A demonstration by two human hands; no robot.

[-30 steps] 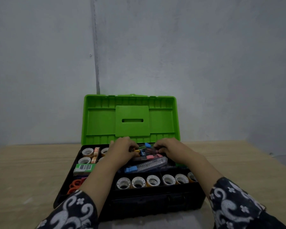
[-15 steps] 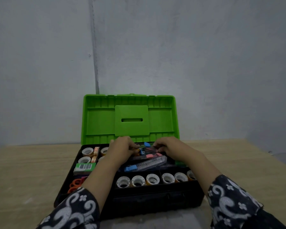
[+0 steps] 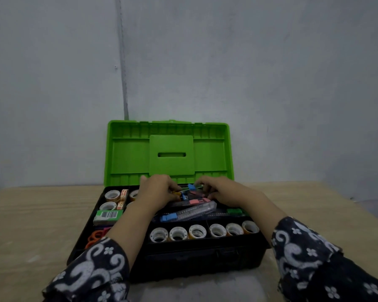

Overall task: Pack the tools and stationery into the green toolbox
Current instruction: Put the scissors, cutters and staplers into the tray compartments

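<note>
Both hands reach into the back of the open toolbox [image 3: 205,256]. The left hand [image 3: 155,190] has its fingers curled down over a cluster of small items at about 12 o'clock in the tray, with a yellow-orange piece [image 3: 176,193] showing just at its fingertips; whether it actually grips that piece cannot be told. The right hand [image 3: 218,190] is also curled, its fingertips resting among pink [image 3: 196,194] and blue [image 3: 191,186] small pieces, and its hold is likewise unclear. The toolbox sits on a light wooden table [image 3: 31,214], its green lid [image 3: 170,152] standing upright at the far side against a grey wall [image 3: 271,83]. Inside the black base, a row of six tape rolls [image 3: 196,232] fills the near compartment at 6 o'clock. More tape rolls [image 3: 112,196] sit at 10 o'clock, with a green box bearing a barcode [image 3: 107,215] just nearer than them and orange scissor handles [image 3: 96,236] at 8 o'clock. In the middle lies a clear utility knife with a blue end [image 3: 186,213], a pink-ended one [image 3: 195,202] beside it, and a green piece [image 3: 234,211] at 3 o'clock. Patterned dark sleeves [image 3: 303,253] cover both forearms.
</note>
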